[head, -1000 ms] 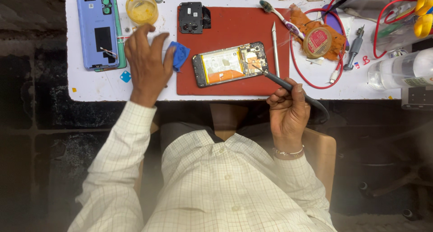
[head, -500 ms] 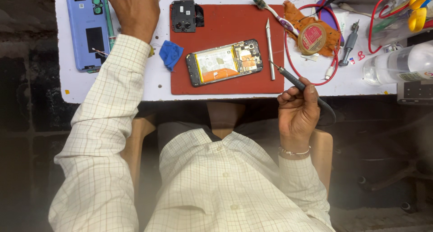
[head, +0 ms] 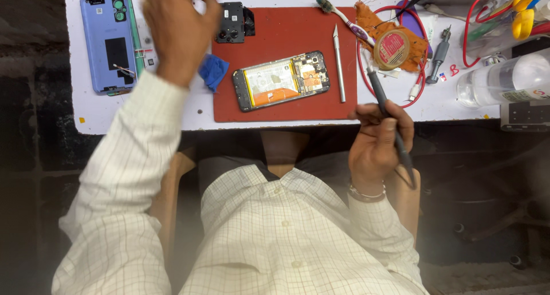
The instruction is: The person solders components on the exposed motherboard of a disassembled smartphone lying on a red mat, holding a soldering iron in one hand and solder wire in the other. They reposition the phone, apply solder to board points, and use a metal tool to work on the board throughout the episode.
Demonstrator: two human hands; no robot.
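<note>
Black soldering iron [head: 385, 108] sits gripped in our right hand [head: 375, 143]; our left hand [head: 175, 28] hovers half-curled, holding nothing, above the tabletop [head: 143, 114].

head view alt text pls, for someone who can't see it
Seen from above, a person at a white workbench holds a dark pen-shaped tool in the right hand beside an opened phone on a red mat. The left hand is raised near a blue phone back cover.

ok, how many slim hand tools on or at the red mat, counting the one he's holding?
3. A craft knife lies on the red mat, right of the opened phone. A toothbrush lies across the mat's top-right corner. The right hand grips a dark pen-like tool. Others may be hidden.
</note>
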